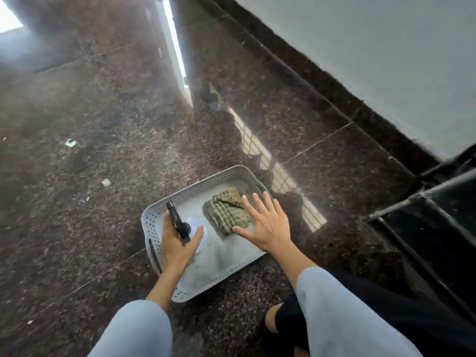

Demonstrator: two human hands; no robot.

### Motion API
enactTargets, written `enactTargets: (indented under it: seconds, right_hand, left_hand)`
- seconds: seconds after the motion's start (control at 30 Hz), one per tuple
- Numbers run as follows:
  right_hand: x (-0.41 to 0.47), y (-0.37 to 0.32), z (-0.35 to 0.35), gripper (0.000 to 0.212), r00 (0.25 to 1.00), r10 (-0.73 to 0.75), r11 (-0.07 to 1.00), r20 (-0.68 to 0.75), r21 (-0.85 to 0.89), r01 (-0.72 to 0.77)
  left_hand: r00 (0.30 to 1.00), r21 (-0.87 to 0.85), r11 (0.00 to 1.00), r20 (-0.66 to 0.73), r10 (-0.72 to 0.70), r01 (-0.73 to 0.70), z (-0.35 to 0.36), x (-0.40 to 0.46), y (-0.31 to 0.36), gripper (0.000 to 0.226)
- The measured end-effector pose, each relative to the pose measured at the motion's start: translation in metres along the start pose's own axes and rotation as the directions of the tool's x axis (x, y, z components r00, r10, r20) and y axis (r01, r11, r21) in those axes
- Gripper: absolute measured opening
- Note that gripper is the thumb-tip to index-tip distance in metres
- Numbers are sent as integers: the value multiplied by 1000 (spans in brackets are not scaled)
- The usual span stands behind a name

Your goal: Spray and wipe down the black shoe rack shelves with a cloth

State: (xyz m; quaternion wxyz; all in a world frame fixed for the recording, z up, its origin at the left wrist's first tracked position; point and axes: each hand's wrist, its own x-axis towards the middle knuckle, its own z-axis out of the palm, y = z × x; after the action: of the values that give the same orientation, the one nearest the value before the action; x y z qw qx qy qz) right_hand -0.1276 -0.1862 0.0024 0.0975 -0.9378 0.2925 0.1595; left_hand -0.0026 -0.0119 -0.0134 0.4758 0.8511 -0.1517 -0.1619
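A grey perforated plastic basket [180,194] sits on the dark granite floor in front of me. Inside it, my left hand [175,240] grips a spray bottle [199,237] with a black trigger head and a whitish body. A folded green-and-beige checked cloth [226,210] lies in the basket's far right part. My right hand [268,222] hovers over the cloth's right edge with fingers spread and straight, holding nothing. The black shoe rack [427,217] stands at the right edge of the view, only partly visible.
A pale wall with a dark stone skirting [322,81] runs along the right. Small scraps of litter [106,182] lie on the floor to the left. My knee in dark clothing [296,320] is close below the basket.
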Motion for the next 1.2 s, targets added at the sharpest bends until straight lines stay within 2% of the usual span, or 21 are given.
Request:
enactTargets:
  seconds: [0.1, 0.23, 0.33, 0.43, 0.53, 0.67, 0.87, 1.0, 1.07, 1.2]
  right_hand:
    - [25, 3, 22, 85, 999, -32, 999, 42, 18, 31]
    - [56, 7, 41, 79, 993, -43, 997, 111, 62, 36]
    - [76, 5, 49, 78, 982, 17, 963, 189, 260, -67]
    - [95, -3, 50, 72, 966, 148, 894, 212, 388, -222]
    - [108, -10, 50, 66, 934, 241, 838, 264, 428, -338]
    - [114, -8, 53, 56, 924, 282, 818, 257, 440, -372]
    - [107, -24, 51, 60, 927, 350, 807, 134, 459, -372]
    - [110, -30, 56, 78, 908, 322, 765, 268, 492, -416]
    - [112, -31, 63, 74, 901, 295, 734, 319, 528, -427]
    - [111, -35, 68, 71, 903, 305, 643, 301, 634, -429]
  left_hand:
    - [997, 27, 999, -78, 20, -18, 13, 9, -13, 54]
    - [986, 47, 998, -162, -31, 39, 26, 19, -27, 52]
    - [976, -4, 1000, -217, -12, 12, 34, 19, -34, 59]
    - [974, -53, 998, -226, 8, -21, 35, 18, -35, 64]
    - [975, -55, 997, -221, 36, -50, 35, 19, -36, 64]
    - [970, -34, 998, -239, 43, -52, 37, 17, -32, 62]
    - [970, -25, 999, -242, 40, -47, 40, 19, -36, 59]
    - [964, -19, 998, -261, 48, -55, 40, 19, -37, 57]
    - [965, -30, 998, -259, 43, -52, 41, 20, -40, 57]
    - [969, -48, 997, -243, 52, -66, 41, 21, -44, 58]
